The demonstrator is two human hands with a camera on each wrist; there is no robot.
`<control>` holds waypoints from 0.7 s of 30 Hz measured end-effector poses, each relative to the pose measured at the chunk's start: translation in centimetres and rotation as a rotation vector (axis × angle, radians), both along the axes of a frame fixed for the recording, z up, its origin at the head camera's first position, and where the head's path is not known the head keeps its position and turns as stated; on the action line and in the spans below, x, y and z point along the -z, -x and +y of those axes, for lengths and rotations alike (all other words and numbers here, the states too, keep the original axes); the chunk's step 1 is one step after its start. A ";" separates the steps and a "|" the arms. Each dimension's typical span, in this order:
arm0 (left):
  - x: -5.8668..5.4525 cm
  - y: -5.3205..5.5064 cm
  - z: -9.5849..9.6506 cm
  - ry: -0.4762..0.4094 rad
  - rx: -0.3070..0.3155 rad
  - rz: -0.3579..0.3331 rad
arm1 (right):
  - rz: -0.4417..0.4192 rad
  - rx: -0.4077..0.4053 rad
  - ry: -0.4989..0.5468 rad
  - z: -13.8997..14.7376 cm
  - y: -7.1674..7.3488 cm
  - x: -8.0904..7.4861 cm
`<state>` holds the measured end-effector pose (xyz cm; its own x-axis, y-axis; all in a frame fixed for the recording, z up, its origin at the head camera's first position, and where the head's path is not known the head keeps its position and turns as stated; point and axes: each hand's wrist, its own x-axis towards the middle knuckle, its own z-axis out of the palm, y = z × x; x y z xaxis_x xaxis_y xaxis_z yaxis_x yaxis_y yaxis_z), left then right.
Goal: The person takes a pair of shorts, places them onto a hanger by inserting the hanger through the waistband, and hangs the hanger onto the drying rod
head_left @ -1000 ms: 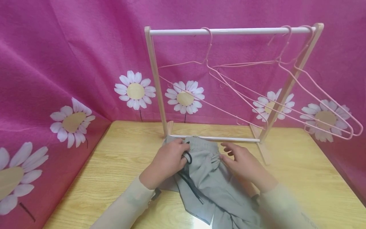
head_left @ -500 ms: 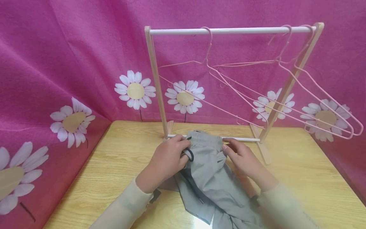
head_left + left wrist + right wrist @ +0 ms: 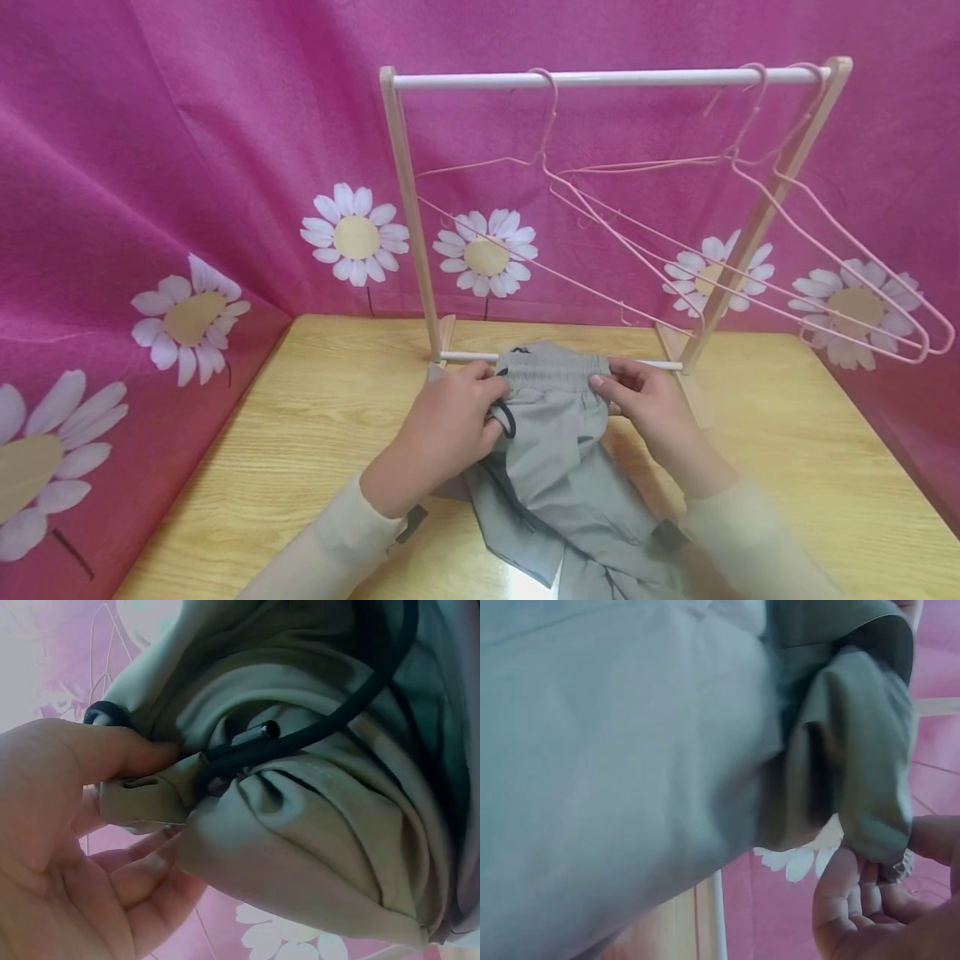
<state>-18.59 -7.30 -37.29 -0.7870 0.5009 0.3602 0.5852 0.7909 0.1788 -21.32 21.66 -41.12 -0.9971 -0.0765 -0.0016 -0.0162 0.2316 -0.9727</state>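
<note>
Grey pants (image 3: 558, 442) with a gathered elastic waistband lie over the table, their waist lifted toward me. At the left end of the waistband, my left hand (image 3: 453, 425) pinches the cloth between thumb and fingers. A black drawstring (image 3: 330, 720) loops out beside that thumb in the left wrist view. My right hand (image 3: 660, 412) pinches the waistband's other end, thumb on the near side. In the right wrist view the fingertips (image 3: 840, 877) grip a fold of the cloth. The legs of the pants trail down toward the front.
Behind the pants stands a small rack with a white top rail (image 3: 615, 79) and wooden posts. Several pink wire hangers (image 3: 547, 167) hang from it. The rack's lower bar (image 3: 468, 357) runs just behind the waistband. Pink flowered cloth backs the wooden table (image 3: 300, 400).
My right hand has moved from loose fingers beside the waistband to pinching its right end and drawing it rightward. The waistband is now stretched straighter. My left hand has shifted slightly right.
</note>
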 end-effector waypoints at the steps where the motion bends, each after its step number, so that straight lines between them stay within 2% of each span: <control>1: 0.0 0.0 0.0 0.008 0.000 -0.007 | 0.008 0.005 0.003 0.0 -0.1 -0.1; 7: 0.3 0.1 0.1 0.039 -0.002 -0.013 | 0.093 0.015 0.020 -0.6 -0.8 -0.7; 10: 0.5 0.3 0.1 0.059 -0.011 -0.040 | 0.150 0.020 -0.002 -0.9 -1.3 -1.1; 15: 0.7 0.5 0.1 0.082 -0.033 -0.094 | 0.300 0.036 -0.138 -1.5 -2.3 -1.9; 21: 0.7 0.7 0.2 0.105 -0.038 -0.112 | 0.523 0.077 -0.280 -2.3 -3.3 -2.5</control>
